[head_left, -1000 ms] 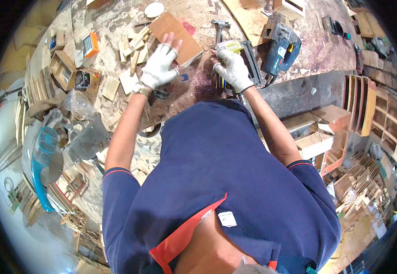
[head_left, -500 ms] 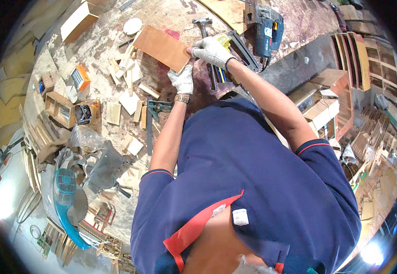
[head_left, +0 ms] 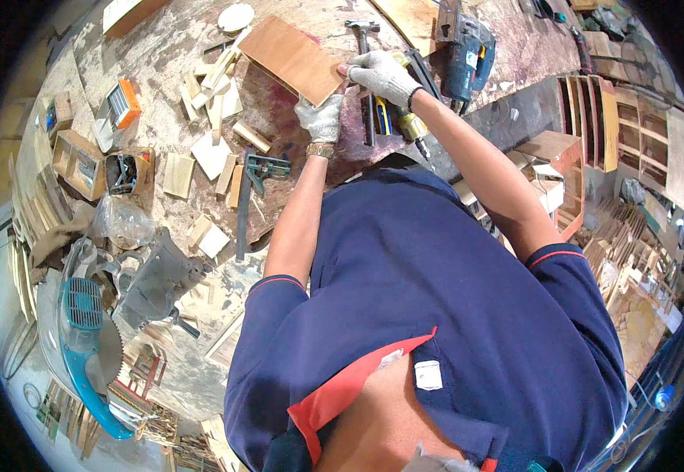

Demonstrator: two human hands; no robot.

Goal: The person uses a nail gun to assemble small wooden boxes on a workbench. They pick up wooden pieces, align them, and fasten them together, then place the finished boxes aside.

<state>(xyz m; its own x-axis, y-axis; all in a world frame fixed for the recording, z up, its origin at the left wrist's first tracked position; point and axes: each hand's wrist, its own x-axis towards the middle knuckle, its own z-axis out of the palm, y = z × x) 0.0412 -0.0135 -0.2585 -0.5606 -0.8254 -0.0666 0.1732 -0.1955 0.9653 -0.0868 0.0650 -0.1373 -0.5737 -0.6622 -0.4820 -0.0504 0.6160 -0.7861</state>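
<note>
Both my hands wear white knit gloves and hold a brown wooden piece (head_left: 299, 57) above the workbench (head_left: 161, 59). Its broad face is turned up and a thin side edge shows along the lower left; whether it is a solid board or a shallow box I cannot tell. My left hand (head_left: 320, 119) grips its near edge from below, fingers partly hidden under it. At the right corner, my right hand (head_left: 385, 77) pinches the piece. Just beyond the right hand lies a hammer (head_left: 362, 28). A yellow-green drill (head_left: 413, 127) rests below that wrist.
A blue jigsaw (head_left: 468, 63) lies at the far right of the bench. Wood offcuts (head_left: 214, 156), a green clamp (head_left: 265, 169) and an orange box (head_left: 124, 104) are spread to the left. A blue-green circular-bladed saw (head_left: 86, 315) stands lower left. Shelving (head_left: 641, 130) is at right.
The wooden piece has tilted so that its lower-left side edge shows more. Both hands keep hold of it. The whole view has shifted slightly, and more of the drill is visible.
</note>
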